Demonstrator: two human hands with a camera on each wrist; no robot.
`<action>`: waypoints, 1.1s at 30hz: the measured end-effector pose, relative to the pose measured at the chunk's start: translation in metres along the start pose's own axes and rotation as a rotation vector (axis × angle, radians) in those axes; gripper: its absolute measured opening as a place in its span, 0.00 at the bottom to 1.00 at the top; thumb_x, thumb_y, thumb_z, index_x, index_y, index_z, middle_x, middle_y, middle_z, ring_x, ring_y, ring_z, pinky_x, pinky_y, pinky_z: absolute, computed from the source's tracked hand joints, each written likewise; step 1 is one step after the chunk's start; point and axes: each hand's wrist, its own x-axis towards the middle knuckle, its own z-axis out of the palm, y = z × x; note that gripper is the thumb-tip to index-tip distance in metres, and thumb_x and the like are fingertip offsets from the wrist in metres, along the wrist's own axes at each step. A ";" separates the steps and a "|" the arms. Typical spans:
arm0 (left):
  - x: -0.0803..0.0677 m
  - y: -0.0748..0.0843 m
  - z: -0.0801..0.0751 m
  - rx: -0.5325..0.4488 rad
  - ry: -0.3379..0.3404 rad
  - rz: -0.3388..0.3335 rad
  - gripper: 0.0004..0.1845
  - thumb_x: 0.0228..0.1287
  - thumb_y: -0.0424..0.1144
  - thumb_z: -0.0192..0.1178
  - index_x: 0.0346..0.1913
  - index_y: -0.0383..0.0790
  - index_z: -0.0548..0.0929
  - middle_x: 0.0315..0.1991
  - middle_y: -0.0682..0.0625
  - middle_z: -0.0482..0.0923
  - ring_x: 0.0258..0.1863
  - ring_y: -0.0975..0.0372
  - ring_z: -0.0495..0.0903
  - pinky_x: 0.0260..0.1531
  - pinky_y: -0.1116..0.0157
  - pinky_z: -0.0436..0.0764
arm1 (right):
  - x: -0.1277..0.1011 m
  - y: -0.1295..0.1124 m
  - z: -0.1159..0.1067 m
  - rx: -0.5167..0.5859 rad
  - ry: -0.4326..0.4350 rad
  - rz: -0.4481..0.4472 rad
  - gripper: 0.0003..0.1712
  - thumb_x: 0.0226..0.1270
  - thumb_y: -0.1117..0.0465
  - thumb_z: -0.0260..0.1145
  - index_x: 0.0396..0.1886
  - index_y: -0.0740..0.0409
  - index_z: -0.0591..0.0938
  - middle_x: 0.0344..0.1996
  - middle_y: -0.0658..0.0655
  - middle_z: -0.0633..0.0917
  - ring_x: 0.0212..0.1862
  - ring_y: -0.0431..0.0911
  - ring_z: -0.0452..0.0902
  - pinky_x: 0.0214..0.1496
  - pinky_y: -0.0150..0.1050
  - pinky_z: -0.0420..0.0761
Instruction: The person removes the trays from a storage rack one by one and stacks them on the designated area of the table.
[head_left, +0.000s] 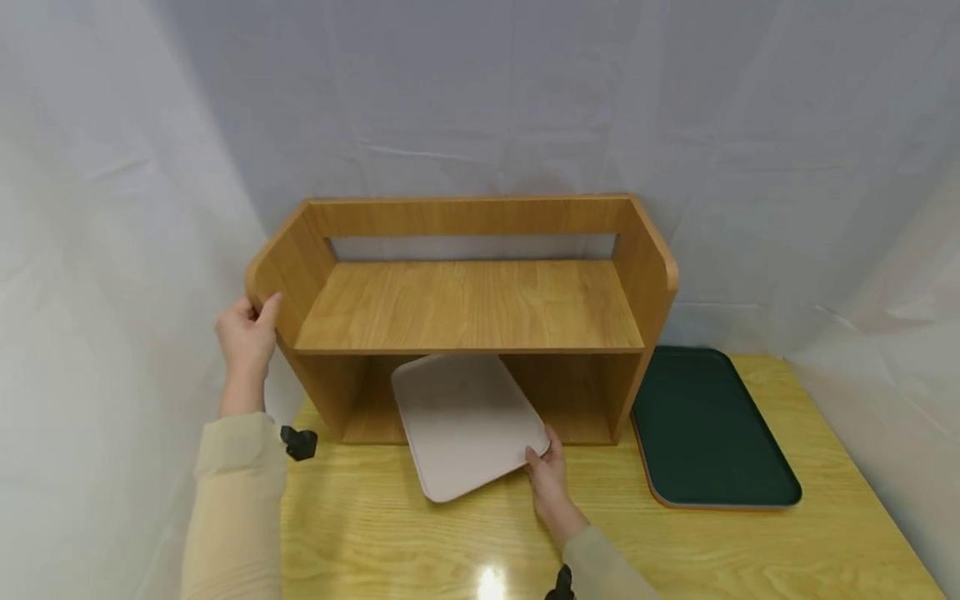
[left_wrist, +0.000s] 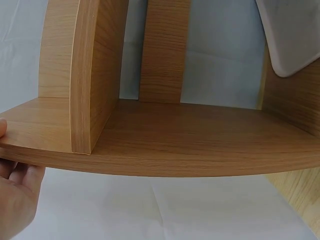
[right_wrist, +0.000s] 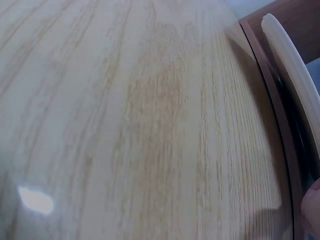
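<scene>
A wooden two-level shelf (head_left: 472, 304) stands on the table. My left hand (head_left: 249, 333) grips the front edge of its left side panel, thumb on the inner face; in the left wrist view the fingers (left_wrist: 22, 182) wrap under that panel. My right hand (head_left: 549, 475) pinches the front right corner of a pale pinkish tray (head_left: 468, 425). The tray lies at an angle, its back part inside the lower compartment and its front corner sticking out over the table. In the right wrist view only a bit of the right hand (right_wrist: 312, 207) shows, at the tray's edge (right_wrist: 295, 70).
To the right of the shelf, a dark green tray (head_left: 712, 429) lies on top of an orange-edged one on the wooden table (head_left: 375, 533). White sheeting (head_left: 480, 100) hangs behind and on both sides. The shelf's upper board (head_left: 472, 308) is bare wood.
</scene>
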 end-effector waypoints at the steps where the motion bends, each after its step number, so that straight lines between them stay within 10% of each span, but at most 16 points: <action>1: 0.000 0.000 0.000 0.003 -0.003 -0.002 0.17 0.57 0.44 0.57 0.20 0.37 0.69 0.13 0.60 0.63 0.15 0.69 0.62 0.14 0.76 0.62 | 0.000 0.000 -0.001 0.003 0.003 -0.004 0.35 0.63 0.75 0.47 0.67 0.61 0.46 0.65 0.67 0.38 0.41 0.44 0.62 0.35 0.30 0.68; 7: 0.000 0.001 0.000 0.018 -0.018 0.001 0.17 0.58 0.45 0.57 0.22 0.35 0.70 0.14 0.59 0.64 0.15 0.69 0.62 0.13 0.76 0.62 | 0.003 0.000 -0.007 0.094 -0.008 0.018 0.32 0.66 0.74 0.39 0.67 0.58 0.41 0.63 0.69 0.50 0.47 0.47 0.64 0.35 0.31 0.72; 33: 0.000 0.001 0.000 0.014 -0.040 -0.021 0.16 0.58 0.46 0.56 0.25 0.35 0.72 0.15 0.59 0.65 0.16 0.69 0.63 0.13 0.77 0.63 | -0.003 -0.039 -0.046 0.051 -0.098 0.017 0.31 0.68 0.72 0.41 0.68 0.56 0.46 0.64 0.61 0.45 0.35 0.38 0.66 0.30 0.28 0.70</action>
